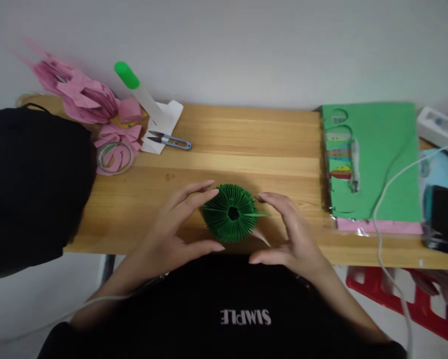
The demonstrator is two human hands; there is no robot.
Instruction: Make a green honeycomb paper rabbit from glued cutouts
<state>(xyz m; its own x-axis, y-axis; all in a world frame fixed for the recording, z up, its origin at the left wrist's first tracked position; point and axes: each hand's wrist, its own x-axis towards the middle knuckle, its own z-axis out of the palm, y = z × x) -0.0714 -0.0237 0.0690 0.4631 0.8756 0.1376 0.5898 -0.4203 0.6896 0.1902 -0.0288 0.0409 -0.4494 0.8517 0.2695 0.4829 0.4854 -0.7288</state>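
A dark green pleated paper ring (231, 213), folded like a round fan with a small hole in its middle, sits near the front edge of the wooden table (246, 134). Thin paper strips stick out from its right side. My left hand (179, 227) curves around its left side, thumb and fingers apart, with the fingertips touching or very close to the pleats. On the right, my right hand (291, 232) is spread, its fingertips a little away from the paper.
Back left are pink folded paper (83, 94), a tape roll (115, 157), a green-capped white tube (139, 89) and blue thread snips (169, 140). A black bag-like item (37, 184) covers the left end. Right: green paper sheets (388, 159), a white cable (390, 184), a phone (446, 217).
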